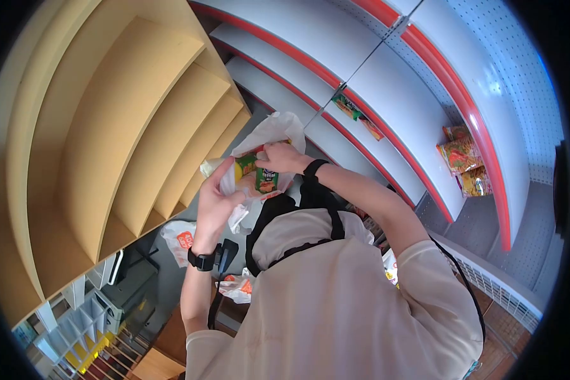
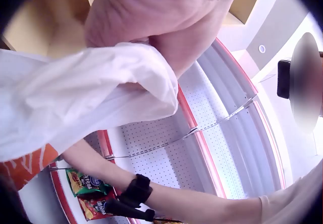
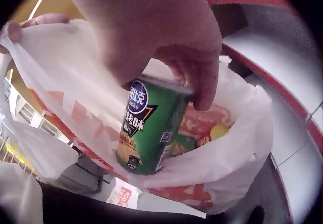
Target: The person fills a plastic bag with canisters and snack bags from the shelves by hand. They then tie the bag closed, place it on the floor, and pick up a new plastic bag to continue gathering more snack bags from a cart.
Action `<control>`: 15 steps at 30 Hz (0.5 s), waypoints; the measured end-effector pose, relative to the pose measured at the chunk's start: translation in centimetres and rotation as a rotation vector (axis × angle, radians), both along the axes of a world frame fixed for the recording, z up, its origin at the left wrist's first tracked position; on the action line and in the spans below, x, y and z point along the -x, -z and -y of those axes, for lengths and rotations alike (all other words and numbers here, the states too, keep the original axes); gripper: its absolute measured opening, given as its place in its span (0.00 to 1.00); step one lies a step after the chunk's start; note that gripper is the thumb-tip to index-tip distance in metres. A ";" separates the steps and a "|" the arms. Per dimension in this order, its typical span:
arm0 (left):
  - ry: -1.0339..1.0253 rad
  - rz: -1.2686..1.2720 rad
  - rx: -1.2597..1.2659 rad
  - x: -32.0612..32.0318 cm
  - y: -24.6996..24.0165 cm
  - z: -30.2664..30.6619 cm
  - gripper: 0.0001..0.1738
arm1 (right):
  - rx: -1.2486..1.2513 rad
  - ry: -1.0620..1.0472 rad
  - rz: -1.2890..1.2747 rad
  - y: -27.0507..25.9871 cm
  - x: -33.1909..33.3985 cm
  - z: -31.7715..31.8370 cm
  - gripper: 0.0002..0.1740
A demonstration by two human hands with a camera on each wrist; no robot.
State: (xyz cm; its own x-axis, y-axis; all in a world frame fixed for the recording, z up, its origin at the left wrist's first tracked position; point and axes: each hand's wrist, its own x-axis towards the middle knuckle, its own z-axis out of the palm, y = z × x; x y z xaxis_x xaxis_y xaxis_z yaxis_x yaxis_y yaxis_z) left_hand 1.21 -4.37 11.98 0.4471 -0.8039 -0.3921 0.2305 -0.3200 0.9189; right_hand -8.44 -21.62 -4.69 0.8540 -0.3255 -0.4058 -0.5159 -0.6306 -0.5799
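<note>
A white plastic bag with orange print hangs with its mouth spread. My left hand grips the bag's rim, the plastic pinched under the fingers in the left wrist view. My right hand holds a green snack can by its top end, fingers and thumb around the rim. The can is slightly tilted at the bag's mouth. Behind it inside the bag lie red and green packages, partly hidden.
Wooden shelving stands on the left. White shelves with red edges curve along the right, holding snack packets and green and red bags. Other plastic bags lie below, near grey boxes.
</note>
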 end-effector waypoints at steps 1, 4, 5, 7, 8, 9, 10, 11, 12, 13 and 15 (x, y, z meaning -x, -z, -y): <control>-0.004 -0.010 0.010 -0.1 -0.2 -0.2 0.42 | -0.025 0.043 0.015 0.2 -0.1 -0.2 0.36; 0.044 -0.026 -0.024 -0.1 -0.5 -0.3 0.42 | -0.100 0.160 0.077 1.6 -0.2 -0.6 0.33; 0.051 -0.029 -0.021 -0.1 -0.7 -0.5 0.42 | -0.083 0.220 0.077 2.1 -0.5 -0.9 0.30; 0.086 -0.042 -0.036 0.1 -1.1 -0.4 0.42 | -0.114 0.204 0.093 2.5 -0.3 -1.5 0.29; 0.091 -0.046 -0.035 0.2 -1.4 -0.4 0.42 | -0.153 0.182 0.110 2.7 -0.1 -2.2 0.28; 0.082 -0.051 -0.019 0.3 -1.7 -0.3 0.42 | -0.152 0.186 0.111 3.2 0.3 -2.8 0.28; 0.073 -0.058 -0.003 0.3 -1.8 -0.4 0.41 | -0.202 0.184 0.094 3.8 0.6 -3.6 0.27; 0.077 -0.059 -0.004 0.1 -1.7 -0.6 0.41 | -0.252 0.181 0.078 4.3 0.8 -4.2 0.27; 0.064 -0.054 -0.001 -0.1 -1.6 -0.9 0.41 | -0.225 0.117 0.009 4.2 0.8 -4.6 0.28; 0.054 -0.048 0.001 -0.4 -1.6 -1.2 0.41 | -0.225 0.123 0.012 4.1 0.8 -5.1 0.28; 0.045 -0.051 0.007 -0.8 -2.1 -1.9 0.41 | -0.262 0.089 -0.057 3.9 0.8 -5.9 0.29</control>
